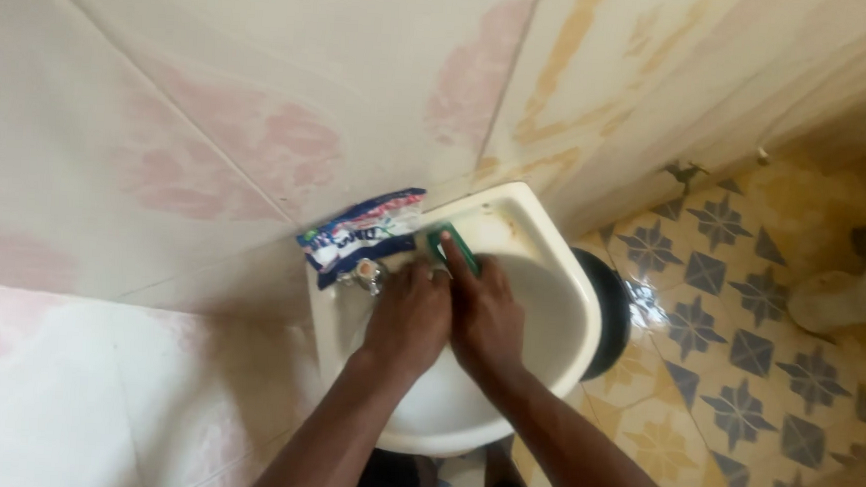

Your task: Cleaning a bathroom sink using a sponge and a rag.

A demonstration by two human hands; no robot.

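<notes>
I see my right hand (486, 312) gripping a green sponge (450, 248) against the white ceramic basin (563, 282); left hand (409, 312) rests curled, empty, beside it.

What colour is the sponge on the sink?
The sponge is green, under the right hand at the sink rim. Head view shows it best.
</notes>
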